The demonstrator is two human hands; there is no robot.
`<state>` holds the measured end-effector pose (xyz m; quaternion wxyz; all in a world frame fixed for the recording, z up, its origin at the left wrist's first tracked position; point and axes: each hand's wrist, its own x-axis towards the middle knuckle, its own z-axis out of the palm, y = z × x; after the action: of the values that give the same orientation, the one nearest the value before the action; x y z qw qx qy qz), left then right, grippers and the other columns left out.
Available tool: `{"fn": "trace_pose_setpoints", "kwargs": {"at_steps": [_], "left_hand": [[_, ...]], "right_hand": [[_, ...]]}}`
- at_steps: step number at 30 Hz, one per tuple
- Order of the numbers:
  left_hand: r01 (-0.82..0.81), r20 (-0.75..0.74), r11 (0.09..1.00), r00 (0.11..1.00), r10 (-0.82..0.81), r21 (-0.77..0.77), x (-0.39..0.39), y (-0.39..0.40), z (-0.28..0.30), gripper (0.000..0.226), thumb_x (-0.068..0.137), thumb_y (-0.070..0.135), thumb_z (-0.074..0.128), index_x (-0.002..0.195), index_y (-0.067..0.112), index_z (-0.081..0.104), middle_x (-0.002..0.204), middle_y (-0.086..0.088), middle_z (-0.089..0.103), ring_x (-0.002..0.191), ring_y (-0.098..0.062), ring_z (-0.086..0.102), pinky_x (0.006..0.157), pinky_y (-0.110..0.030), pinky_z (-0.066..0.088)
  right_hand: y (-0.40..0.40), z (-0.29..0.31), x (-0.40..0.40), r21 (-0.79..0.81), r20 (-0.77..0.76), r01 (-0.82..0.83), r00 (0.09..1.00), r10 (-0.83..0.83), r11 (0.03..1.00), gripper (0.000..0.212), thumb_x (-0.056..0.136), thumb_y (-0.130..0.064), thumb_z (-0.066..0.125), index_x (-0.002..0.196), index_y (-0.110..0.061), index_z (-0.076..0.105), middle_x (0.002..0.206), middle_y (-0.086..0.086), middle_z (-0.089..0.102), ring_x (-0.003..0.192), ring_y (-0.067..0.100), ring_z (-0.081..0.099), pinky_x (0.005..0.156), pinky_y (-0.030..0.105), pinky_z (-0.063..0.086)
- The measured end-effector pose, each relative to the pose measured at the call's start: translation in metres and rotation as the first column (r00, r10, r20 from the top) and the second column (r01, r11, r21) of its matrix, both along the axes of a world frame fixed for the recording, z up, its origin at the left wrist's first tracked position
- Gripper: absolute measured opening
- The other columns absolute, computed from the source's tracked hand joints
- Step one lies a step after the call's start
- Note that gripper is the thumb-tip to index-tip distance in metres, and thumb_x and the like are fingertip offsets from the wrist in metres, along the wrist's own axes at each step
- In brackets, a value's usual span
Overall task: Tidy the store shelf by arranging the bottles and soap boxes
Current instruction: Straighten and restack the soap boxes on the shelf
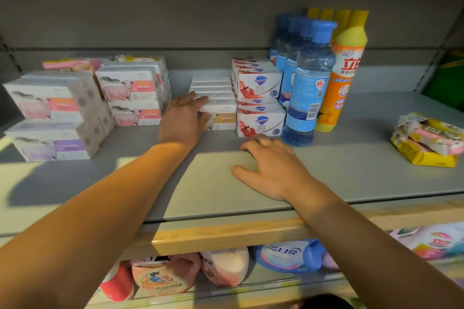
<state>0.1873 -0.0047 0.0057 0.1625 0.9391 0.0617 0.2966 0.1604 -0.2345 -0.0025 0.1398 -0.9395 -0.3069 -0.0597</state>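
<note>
Left hand (184, 118) grips the front-left corner of a white sheep-printed soap box (221, 118), thumb on its face, fingers over its top. The box lies flat, long axis running left to right, label facing forward, beside the Safeguard soap boxes (259, 98). Right hand (272, 167) rests open, palm down, on the grey shelf (351, 170), holding nothing.

Bare shelf front (351, 178) lying open, soap boxes (259, 94) and blue bottles (307, 93) blocking the back, yellow packets (426, 143) crowding the right.
</note>
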Motion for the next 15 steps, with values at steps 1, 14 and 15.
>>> {"fn": "trace_pose_setpoints", "kwargs": {"at_steps": [1,14,15], "left_hand": [[0.0,-0.005,1.0,1.0,0.0,-0.001,-0.001,0.0,0.001,0.045,0.097,0.027,0.057,0.141,0.024,0.052,0.149,-0.006,0.046,0.139,-0.03,0.033,0.111,-0.04,0.034],[0.054,-0.145,0.998,0.988,-0.058,-0.034,-0.045,0.016,0.039,0.049,0.088,0.031,0.064,0.136,0.024,0.055,0.136,-0.003,0.059,0.122,-0.028,0.055,0.098,-0.034,0.045],[0.054,-0.168,0.998,0.984,-0.059,-0.033,-0.057,0.023,0.036,0.047,0.088,0.033,0.065,0.133,0.025,0.057,0.133,-0.004,0.061,0.119,-0.029,0.057,0.096,-0.033,0.046]], "right_hand": [[0.0,0.0,0.0,-0.002,-0.002,0.001,1.0,-0.001,1.0,0.061,0.085,-0.067,0.043,0.136,-0.033,0.046,0.143,-0.007,0.043,0.128,0.021,0.037,0.107,0.038,0.03],[0.0,0.006,-0.004,-0.013,-0.028,-0.004,1.0,0.003,1.0,0.059,0.085,-0.066,0.045,0.134,-0.032,0.049,0.14,-0.006,0.048,0.126,0.02,0.042,0.103,0.036,0.036],[0.0,0.007,-0.004,-0.023,-0.028,-0.001,1.0,0.0,1.0,0.059,0.085,-0.065,0.046,0.134,-0.032,0.049,0.139,-0.005,0.048,0.125,0.02,0.043,0.102,0.036,0.037]]}}
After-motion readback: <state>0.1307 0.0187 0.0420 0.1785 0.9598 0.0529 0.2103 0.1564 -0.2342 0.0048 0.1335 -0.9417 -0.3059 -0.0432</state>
